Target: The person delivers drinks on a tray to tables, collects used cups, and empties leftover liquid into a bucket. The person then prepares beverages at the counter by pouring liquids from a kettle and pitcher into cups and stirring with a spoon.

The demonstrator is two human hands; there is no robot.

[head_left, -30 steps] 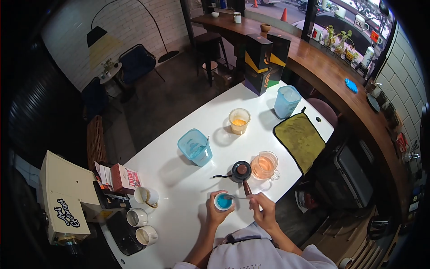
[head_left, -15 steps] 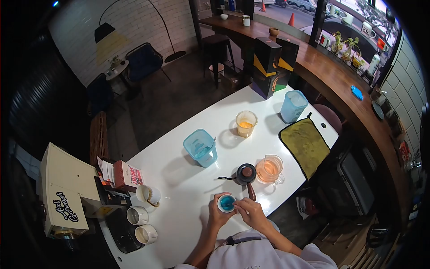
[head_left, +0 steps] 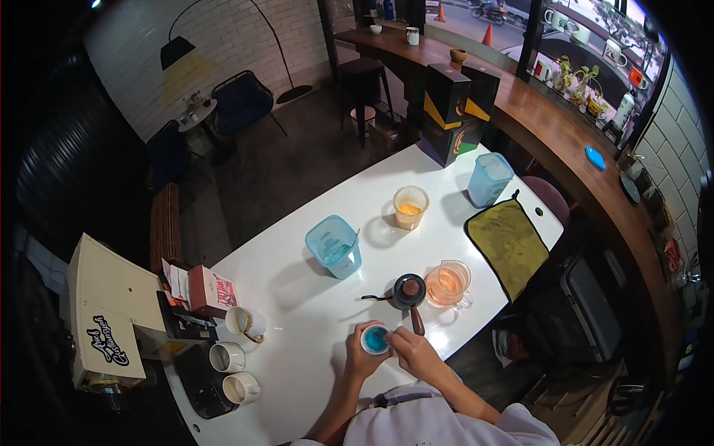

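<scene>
A small white cup (head_left: 366,346) of bright blue liquid (head_left: 375,339) is wrapped in the fingers of my left hand (head_left: 361,358), just above the table's near edge. My right hand (head_left: 416,354) is closed in a pinch at the cup's right rim, on what looks like a small spoon; its thin handle barely shows now. Beyond them stands a dark hand grinder (head_left: 408,288) with a brown wooden handle (head_left: 418,322) pointing my way. Right of the grinder is a glass jug (head_left: 447,284) holding pale orange liquid.
On the white table (head_left: 297,372) are a blue tub (head_left: 332,247), a cup with yellow contents (head_left: 410,208), a blue pitcher (head_left: 490,180), an olive cloth (head_left: 508,245) and black boxes (head_left: 446,111). Several white mugs (head_left: 242,387) stand left, beside a cream machine (head_left: 111,312).
My right hand has shifted slightly at the cup's rim, and less of the spoon handle shows over the blue liquid. My left hand keeps the cup in nearly the same place.
</scene>
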